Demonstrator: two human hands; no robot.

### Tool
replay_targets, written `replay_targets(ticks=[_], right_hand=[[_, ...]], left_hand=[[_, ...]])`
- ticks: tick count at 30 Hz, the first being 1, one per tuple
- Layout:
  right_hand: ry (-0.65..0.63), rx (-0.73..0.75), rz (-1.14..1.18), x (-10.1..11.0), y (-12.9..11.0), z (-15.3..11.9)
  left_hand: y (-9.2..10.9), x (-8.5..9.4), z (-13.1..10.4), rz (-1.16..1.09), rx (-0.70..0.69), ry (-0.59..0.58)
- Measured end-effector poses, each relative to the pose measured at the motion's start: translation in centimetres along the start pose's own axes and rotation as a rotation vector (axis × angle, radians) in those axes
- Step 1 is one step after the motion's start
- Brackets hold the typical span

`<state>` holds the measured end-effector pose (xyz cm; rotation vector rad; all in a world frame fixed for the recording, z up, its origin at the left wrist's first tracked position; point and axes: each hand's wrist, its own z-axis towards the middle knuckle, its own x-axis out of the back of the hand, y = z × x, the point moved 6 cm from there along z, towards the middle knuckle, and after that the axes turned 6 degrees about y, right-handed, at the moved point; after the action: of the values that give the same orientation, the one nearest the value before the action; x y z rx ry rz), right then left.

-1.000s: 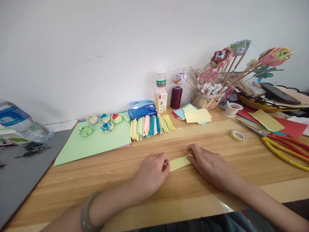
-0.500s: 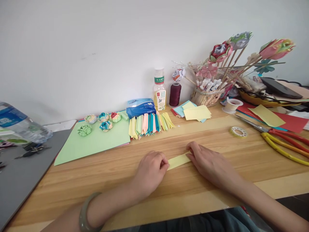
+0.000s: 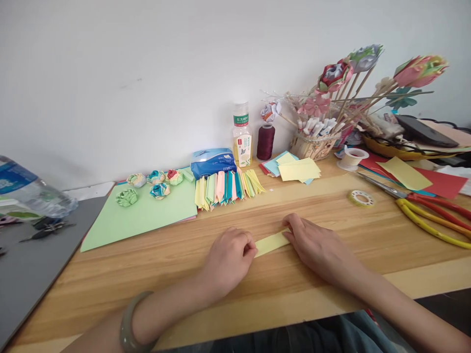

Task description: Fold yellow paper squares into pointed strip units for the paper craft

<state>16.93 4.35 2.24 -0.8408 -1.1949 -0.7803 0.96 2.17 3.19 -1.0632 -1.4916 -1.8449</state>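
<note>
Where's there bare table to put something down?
Bare wood lies between the green sheet and your left hand, and between your right hand and the scissors. It's crowded at the back right, around the flower basket and red paper.

yellow strip [image 3: 272, 243], maroon thread [image 3: 265, 142], light-green sheet [image 3: 147, 215]

From where I watch, this looks like a craft corner, perhaps in a home, with a wood-grain table [image 3: 165, 274] set against a plain pale wall [image 3: 165, 59]. I can see colored paper [image 3: 147, 215], folded paper pieces [image 3: 224, 189], scissors [image 3: 401, 195], a roll of tape [image 3: 361, 198] and a spool of dark thread [image 3: 265, 142]. Paper flowers on sticks [image 3: 334, 76] rise near a basket [image 3: 314, 147], while a drink bottle [image 3: 242, 142] and a tissue pack [image 3: 212, 163] give it an everyday, lived-in look.
</note>
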Motion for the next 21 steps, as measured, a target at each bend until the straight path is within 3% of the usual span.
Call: replay_targets(ticks=[4,8,10,13,16,19,21], right_hand=[[-0.014,-0.034,0.003,0.0,0.0,0.0],[0.061,-0.042,0.018,0.1,0.6,-0.1],[0.116,-0.041,0.002,0.4,1.2,-0.3],[0.277,-0.018,-0.055,1.3,1.3,-1.2],[0.406,0.154,-0.061,2.1,-0.7,-2.7],[0.292,0.392,-0.022,1.3,-3.4,-4.1],[0.217,0.421,-0.015,0.7,-3.8,-4.5]], left_hand=[[0.7,-0.1,-0.2,0.118,-0.233,0.016],[1.2,-1.4,-0.8,0.217,-0.504,-0.132],[1.0,-1.9,-0.9,0.249,-0.534,-0.200],[0.8,-2.0,-0.9,0.291,-0.551,-0.211],[1.0,-2.0,-1.0,0.334,-0.591,-0.178],[1.2,-2.1,-1.2,0.384,-0.612,-0.176],[1.3,-2.1,-1.4,0.433,-0.628,-0.178]])
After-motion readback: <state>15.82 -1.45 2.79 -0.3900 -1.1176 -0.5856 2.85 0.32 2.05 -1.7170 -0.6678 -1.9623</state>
